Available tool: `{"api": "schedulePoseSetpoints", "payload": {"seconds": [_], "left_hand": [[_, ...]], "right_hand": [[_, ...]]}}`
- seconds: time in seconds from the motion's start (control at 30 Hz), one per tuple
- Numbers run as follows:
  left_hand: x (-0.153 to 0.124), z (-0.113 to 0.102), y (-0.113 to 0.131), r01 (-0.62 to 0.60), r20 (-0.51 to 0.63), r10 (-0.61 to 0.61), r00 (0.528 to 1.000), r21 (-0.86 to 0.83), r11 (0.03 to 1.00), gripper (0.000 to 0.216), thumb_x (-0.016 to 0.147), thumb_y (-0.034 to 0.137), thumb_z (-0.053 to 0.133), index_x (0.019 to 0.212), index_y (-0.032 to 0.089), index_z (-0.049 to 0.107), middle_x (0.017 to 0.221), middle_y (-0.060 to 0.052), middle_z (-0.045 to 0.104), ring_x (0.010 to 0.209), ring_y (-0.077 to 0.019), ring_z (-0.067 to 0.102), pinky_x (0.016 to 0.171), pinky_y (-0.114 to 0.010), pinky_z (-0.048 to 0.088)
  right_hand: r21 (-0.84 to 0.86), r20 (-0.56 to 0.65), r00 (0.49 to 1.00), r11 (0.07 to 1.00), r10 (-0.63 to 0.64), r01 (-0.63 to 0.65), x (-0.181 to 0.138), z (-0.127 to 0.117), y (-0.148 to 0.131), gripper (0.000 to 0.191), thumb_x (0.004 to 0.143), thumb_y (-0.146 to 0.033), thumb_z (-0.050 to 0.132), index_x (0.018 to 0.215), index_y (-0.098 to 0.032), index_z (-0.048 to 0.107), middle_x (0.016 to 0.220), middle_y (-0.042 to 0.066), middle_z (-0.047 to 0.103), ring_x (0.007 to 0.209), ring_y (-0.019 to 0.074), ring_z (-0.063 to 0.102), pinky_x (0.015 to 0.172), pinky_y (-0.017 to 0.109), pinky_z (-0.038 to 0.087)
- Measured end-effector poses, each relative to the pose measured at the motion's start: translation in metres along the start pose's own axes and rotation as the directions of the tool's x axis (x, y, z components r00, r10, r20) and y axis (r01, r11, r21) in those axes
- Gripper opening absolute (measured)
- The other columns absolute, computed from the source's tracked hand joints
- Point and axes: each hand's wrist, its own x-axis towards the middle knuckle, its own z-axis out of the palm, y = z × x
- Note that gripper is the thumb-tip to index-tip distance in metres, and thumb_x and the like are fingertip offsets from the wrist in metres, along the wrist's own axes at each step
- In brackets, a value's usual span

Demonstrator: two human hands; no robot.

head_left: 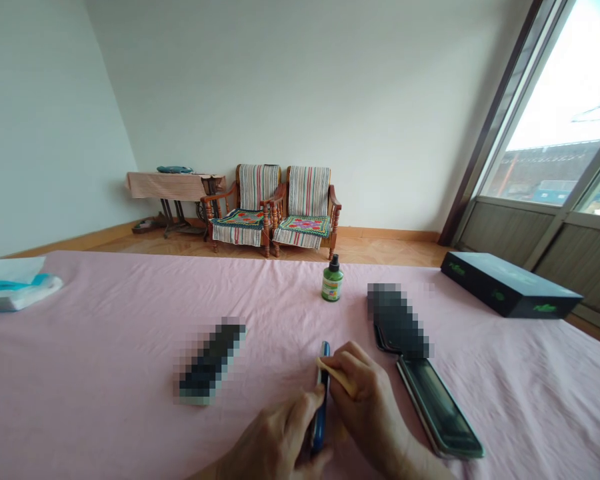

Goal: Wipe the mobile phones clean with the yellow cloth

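Blue slab [320, 427] on edge, left fingers [306, 405] clasping it; right fingers [349, 364] pinch yellowish cloth [342, 381]; wrinkled sheet [120, 420] left of slab.

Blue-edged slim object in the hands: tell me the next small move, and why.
Probably slide the yellowish cloth a little nearer along the edge: the right hand holds it against the far part of the blue-edged slim object, while the left hand grasps the near part, which should keep it steady.
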Motion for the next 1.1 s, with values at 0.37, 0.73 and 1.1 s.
{"api": "schedulePoseSetpoints", "payload": {"seconds": [0.37, 0.73, 1.1], "left_hand": [[-0.003, -0.004, 0.003, 0.124, 0.098, -0.114, 0.989, -0.108, 0.986, 0.066, 0.065, 0.007, 0.077, 0.12, 0.03, 0.048, 0.107, 0.002, 0.068, 0.098, -0.0236, 0.067, 0.087, -0.026, 0.053], [0.014, -0.013, 0.0, 0.304, 0.242, -0.202, 0.949, -0.539, 0.785, 0.079, 0.059, 0.009, 0.085, 0.124, 0.023, 0.044, 0.08, 0.005, 0.061, 0.065, -0.014, 0.059, 0.057, -0.021, 0.046], [0.023, -0.02, -0.006, 0.24, 0.257, -0.112, 0.96, -0.55, 0.8, 0.085, 0.061, 0.021, 0.083, 0.135, 0.022, 0.041, 0.098, -0.001, 0.064, 0.085, -0.0207, 0.062, 0.08, -0.03, 0.051]], "right_hand": [[-0.053, 0.045, 0.998, 0.997, -0.049, 0.051, -0.006, -0.003, 0.0, 0.022, 0.083, -0.004, 0.049, 0.08, -0.019, 0.066, 0.077, 0.002, 0.057, 0.069, 0.0131, 0.058, 0.062, 0.02, 0.042], [-0.081, 0.005, 0.998, 0.994, -0.067, 0.067, -0.023, 0.0, -0.009, 0.026, 0.075, 0.001, 0.048, 0.08, -0.018, 0.066, 0.072, 0.001, 0.055, 0.063, 0.0109, 0.057, 0.057, 0.018, 0.04], [-0.136, 0.18, 0.947, 0.946, -0.267, 0.293, -0.036, -0.008, -0.011, 0.026, 0.076, -0.001, 0.044, 0.087, -0.019, 0.06, 0.077, 0.004, 0.055, 0.069, 0.0156, 0.056, 0.059, 0.022, 0.044]]}}
